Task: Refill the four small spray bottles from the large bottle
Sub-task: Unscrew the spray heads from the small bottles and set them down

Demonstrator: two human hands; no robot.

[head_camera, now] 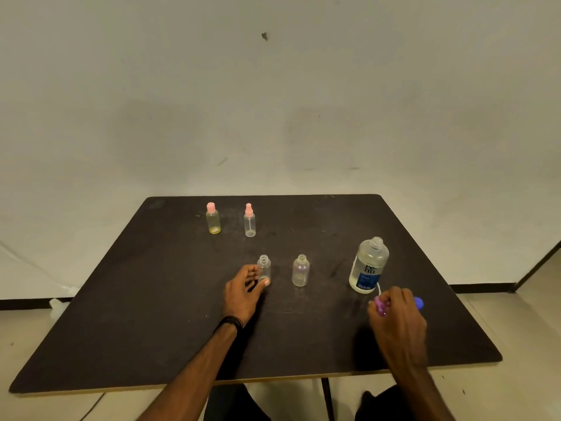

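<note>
Head view, table: a dark, square-cornered tabletop (pixel 151 299) carries all the bottles; clock directions are read from its centre.
Large bottle: a tall clear plastic bottle with a blue-and-white label (pixel 368 265) stands upright at 3 o'clock, its neck uncapped.
Open small bottles: a small clear plastic bottle with a bare threaded neck (pixel 264 267) stands near the centre; a second small clear plastic bottle with a faint lilac tint (pixel 300 270), also uncapped, stands just to its 3 o'clock.
Capped small bottles: at 12 o'clock, a small yellowish bottle with a pink cap (pixel 213 218) and, to its right, a small clear bottle with a pink spray head (pixel 249 220).
Left hand: the left hand (pixel 244 291) curls loosely round the base of the central open bottle, thumb tip touching it.
Right hand: the right hand (pixel 396 317), at 4 o'clock, pinches a purple spray head with a thin white dip tube (pixel 379 305); a blue cap (pixel 419 302) lies just behind the knuckles.
Step in hand (judgement): parking the removed spray head so pouring can begin.
Doing it well: lay the head well apart from the bottle necks, steady the small bottle low, then pour slowly.
</note>
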